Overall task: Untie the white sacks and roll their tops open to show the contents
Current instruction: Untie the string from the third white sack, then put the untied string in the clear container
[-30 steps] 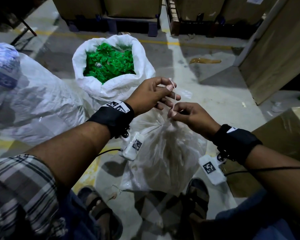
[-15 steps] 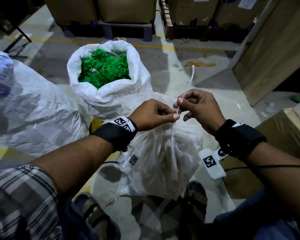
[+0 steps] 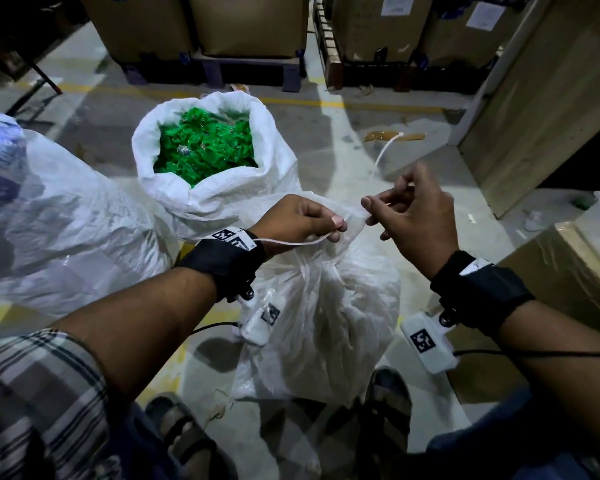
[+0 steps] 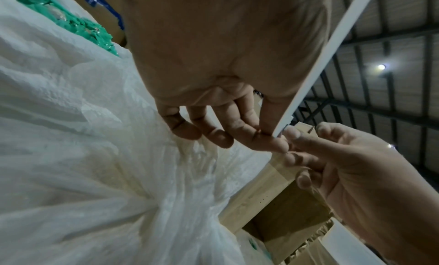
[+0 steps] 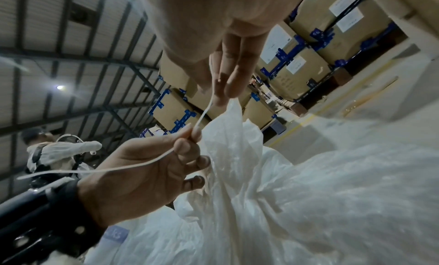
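White tie string [image 3: 291, 241] was pinched by left hand [image 3: 298, 220] and right hand [image 3: 409, 216] over the gathered sack neck [image 3: 321, 271]. Risk: a skewed pull could have retightened the knot.

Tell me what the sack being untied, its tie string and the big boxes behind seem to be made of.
Sack being untied: looks like thin, semi-translucent white plastic film, glossy and finely creased.
Tie string: apparently a thin white plastic or synthetic cord, smooth and slightly stiff.
Big boxes: likely corrugated cardboard, matte brown with paper labels.
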